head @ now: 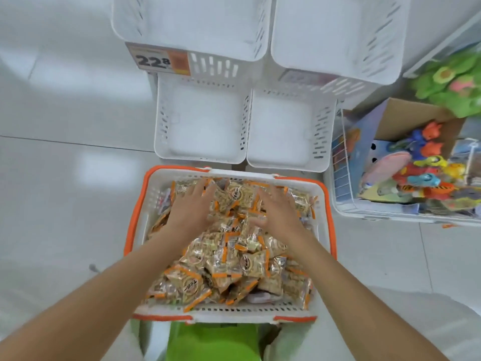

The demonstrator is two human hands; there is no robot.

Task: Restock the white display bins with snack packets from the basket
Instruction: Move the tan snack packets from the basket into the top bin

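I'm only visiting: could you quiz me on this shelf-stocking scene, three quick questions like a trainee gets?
1. True or false: the white slotted plastic display bins already hold clear orange-edged snack packets.
2. Where do the left hand and right hand rest? A on the packets in the orange-rimmed white plastic basket; B in a bin; C on the floor.
3. Fill in: the wire basket of colourful toys stands on the person's ____ side.
Key: 1 false; 2 A; 3 right.
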